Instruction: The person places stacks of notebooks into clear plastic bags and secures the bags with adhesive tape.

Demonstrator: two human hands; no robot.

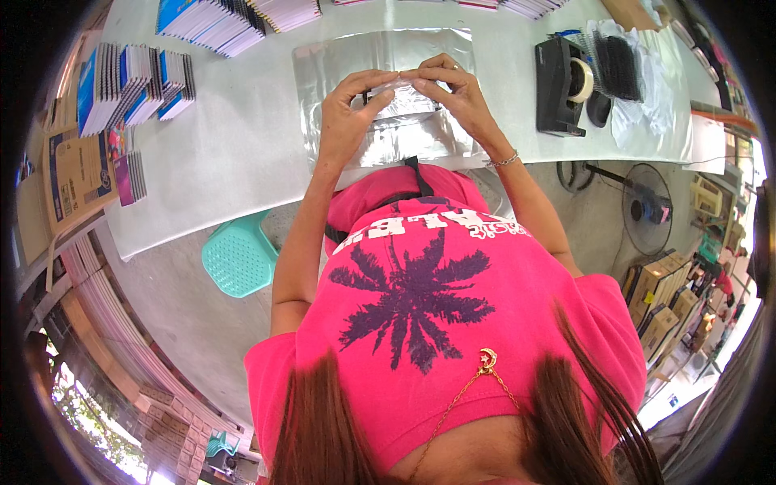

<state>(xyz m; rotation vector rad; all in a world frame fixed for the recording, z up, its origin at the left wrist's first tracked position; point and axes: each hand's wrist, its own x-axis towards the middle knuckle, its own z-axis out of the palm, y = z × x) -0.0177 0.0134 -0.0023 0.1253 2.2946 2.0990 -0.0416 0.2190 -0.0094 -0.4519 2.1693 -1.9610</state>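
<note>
My left hand (356, 101) and my right hand (453, 93) meet at the fingertips over the middle of the table's near side. Between them is a piece of clear, shiny plastic film (408, 105), its upper edge gripped by my bent fingers and thumbs. Just below my thumbs the film creases and reflects light. Under both hands, a larger clear plastic sheet (323, 69) lies flat on the table; whether the two are one piece I cannot tell. A bracelet circles my right wrist.
Spiral-bound notebooks (133, 85) stand in rows at the left, with more notebooks (214, 24) behind. A black tape dispenser (558, 89) and a black mesh holder (618, 65) sit at the right. Below the table are a turquoise stool (240, 255) and a fan (647, 208).
</note>
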